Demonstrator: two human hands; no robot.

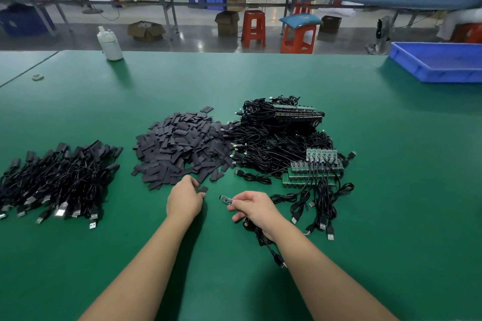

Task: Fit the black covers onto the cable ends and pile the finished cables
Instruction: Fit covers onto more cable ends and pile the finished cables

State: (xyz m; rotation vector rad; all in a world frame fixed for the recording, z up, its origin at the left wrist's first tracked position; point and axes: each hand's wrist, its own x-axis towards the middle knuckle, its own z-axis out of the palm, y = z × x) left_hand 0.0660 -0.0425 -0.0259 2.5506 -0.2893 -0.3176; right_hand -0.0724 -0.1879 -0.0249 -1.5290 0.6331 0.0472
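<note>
Fingers of the left hand (184, 199) pinch one black cover (203, 189) at the near edge of the cover heap (180, 144). The right hand (254, 207) grips a cable (263, 238), its bare circuit-board end (226, 199) pointing left. Finished cables (56, 180) lie piled far left on the green table (391, 190).
</note>
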